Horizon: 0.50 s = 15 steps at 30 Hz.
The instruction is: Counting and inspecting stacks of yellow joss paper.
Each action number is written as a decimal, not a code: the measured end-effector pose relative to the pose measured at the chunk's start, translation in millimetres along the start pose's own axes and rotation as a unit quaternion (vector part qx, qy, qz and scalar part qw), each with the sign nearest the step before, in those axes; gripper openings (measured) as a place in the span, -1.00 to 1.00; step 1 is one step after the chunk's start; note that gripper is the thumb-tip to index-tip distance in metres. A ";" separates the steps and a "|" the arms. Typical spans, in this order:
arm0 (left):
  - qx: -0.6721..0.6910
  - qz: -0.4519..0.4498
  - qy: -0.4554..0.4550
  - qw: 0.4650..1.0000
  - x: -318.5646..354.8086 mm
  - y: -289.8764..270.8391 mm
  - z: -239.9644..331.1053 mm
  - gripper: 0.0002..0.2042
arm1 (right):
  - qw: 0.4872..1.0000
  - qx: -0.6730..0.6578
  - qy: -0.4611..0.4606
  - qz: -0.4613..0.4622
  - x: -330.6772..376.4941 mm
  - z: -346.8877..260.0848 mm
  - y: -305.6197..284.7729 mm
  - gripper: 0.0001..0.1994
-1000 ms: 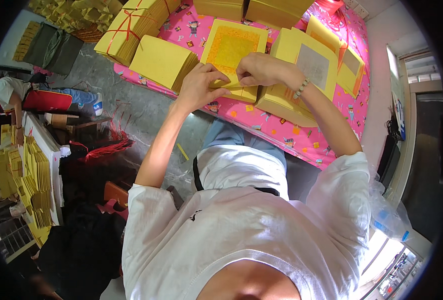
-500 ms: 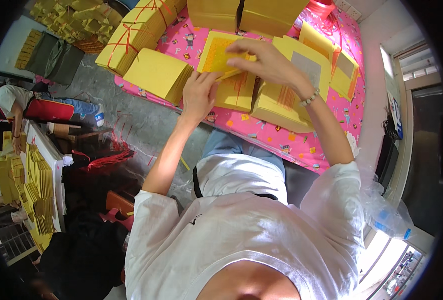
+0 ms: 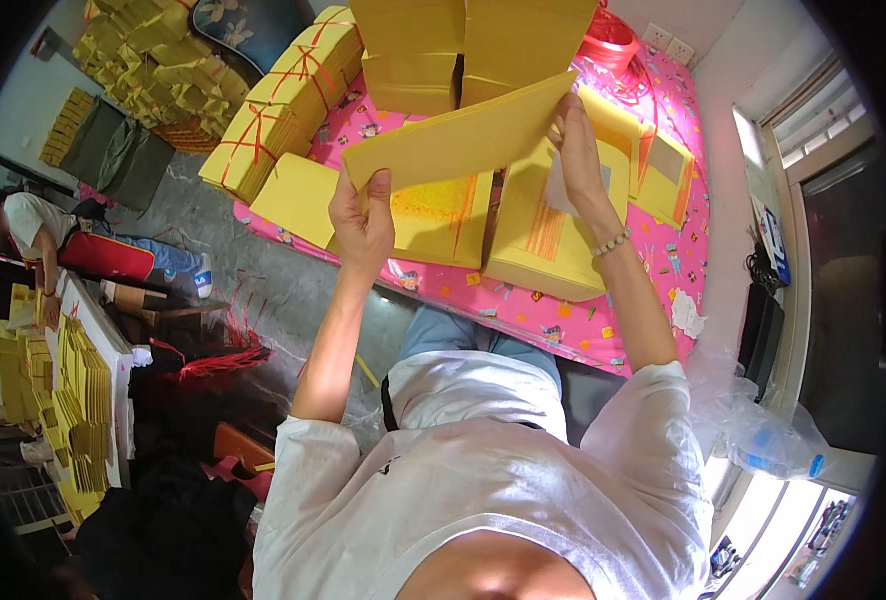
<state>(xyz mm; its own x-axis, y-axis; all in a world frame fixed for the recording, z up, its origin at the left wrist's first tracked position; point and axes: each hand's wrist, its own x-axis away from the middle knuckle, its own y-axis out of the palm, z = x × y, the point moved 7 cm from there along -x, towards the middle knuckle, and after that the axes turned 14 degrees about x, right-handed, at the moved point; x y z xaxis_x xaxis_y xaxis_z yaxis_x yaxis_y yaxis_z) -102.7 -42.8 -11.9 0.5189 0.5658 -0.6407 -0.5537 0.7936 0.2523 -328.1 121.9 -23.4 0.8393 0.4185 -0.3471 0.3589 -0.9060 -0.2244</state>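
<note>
A thin sheaf of yellow paper [image 3: 453, 135] is held up and tilted, its right end higher than its left. My left hand [image 3: 365, 222] pinches its lower left corner, thumb in front. At the raised right end, my right hand [image 3: 581, 160] grips the edge, with some fingers hidden behind the wrist side. Below the sheaf lies a yellow paper stack [image 3: 438, 235] with an orange-printed top sheet, partly covered. To its right sits a thicker yellow stack [image 3: 553, 262] bearing a grey square and orange streaks.
Red-tied yellow bundles [image 3: 278, 95], a plain folded stack [image 3: 288, 200] and tall yellow blocks [image 3: 413, 50] stand on the pink patterned tablecloth [image 3: 523, 320]. A red plastic container [image 3: 608, 45] is at the back right. Leftward, another person [image 3: 38, 225] works by a table with yellow piles [image 3: 83, 400].
My hands have moved apart from close together over the printed stack. The yellow sheaf is now lifted and stretched between them, and the head view has shifted slightly.
</note>
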 end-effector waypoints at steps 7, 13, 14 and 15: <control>0.093 -0.014 -0.079 0.992 4.9 38.7 -19.8 -0.76 | 0.994 -0.050 0.017 0.093 18.2 -17.8 -43.7 -0.52; 0.135 -0.087 -0.136 0.978 26.2 71.0 -54.2 -0.73 | 0.989 -0.098 0.080 0.075 20.5 45.0 -61.4 -0.51; 0.142 -0.099 -0.143 0.975 27.9 72.7 -57.4 -0.73 | 0.983 -0.143 0.101 0.048 21.6 44.7 -54.4 -0.51; 0.140 -0.098 -0.140 0.975 28.0 71.1 -59.7 -0.73 | 0.980 -0.171 0.096 0.018 21.5 39.9 -50.3 -0.57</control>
<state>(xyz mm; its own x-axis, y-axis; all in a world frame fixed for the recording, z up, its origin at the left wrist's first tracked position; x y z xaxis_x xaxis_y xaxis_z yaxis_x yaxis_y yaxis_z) -166.5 16.2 -55.2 0.7767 0.4046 -0.4827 -0.2465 0.9006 0.3581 -344.4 179.0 -55.9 0.9037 0.3957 -0.1639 0.4158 -0.9022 0.1144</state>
